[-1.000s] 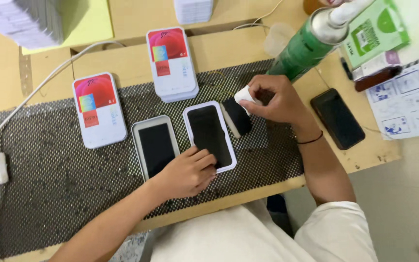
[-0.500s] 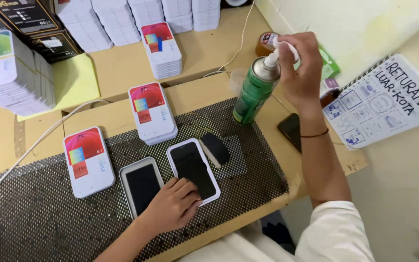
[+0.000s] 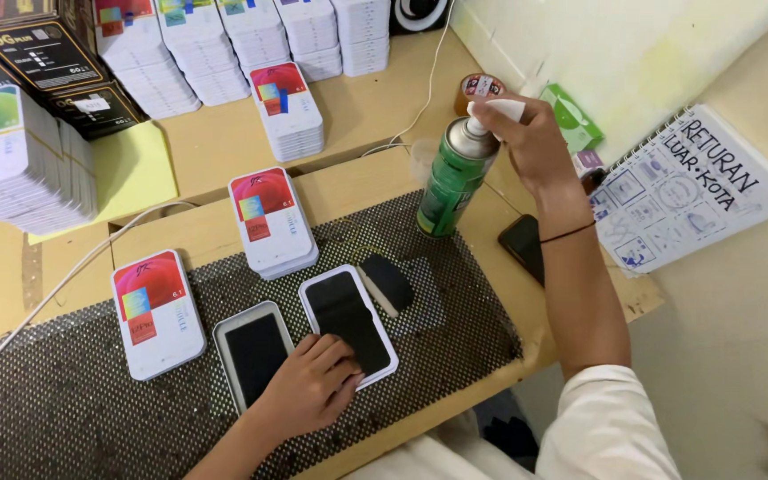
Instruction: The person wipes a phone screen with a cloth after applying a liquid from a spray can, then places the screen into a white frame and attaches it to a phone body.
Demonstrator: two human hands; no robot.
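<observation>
Fingers (image 3: pixel 335 360) of the left hand (image 3: pixel 308 391) lie flat, pinning the phone screen panel (image 3: pixel 348 320) so it won't slide; right hand (image 3: pixel 531 142) grips a white cloth (image 3: pixel 500 111) against the green spray can (image 3: pixel 451 178) nozzle.

Bright, even indoor light, soft short shadows, sharp centre, slight wide-angle stretch and softness toward the edges
</observation>
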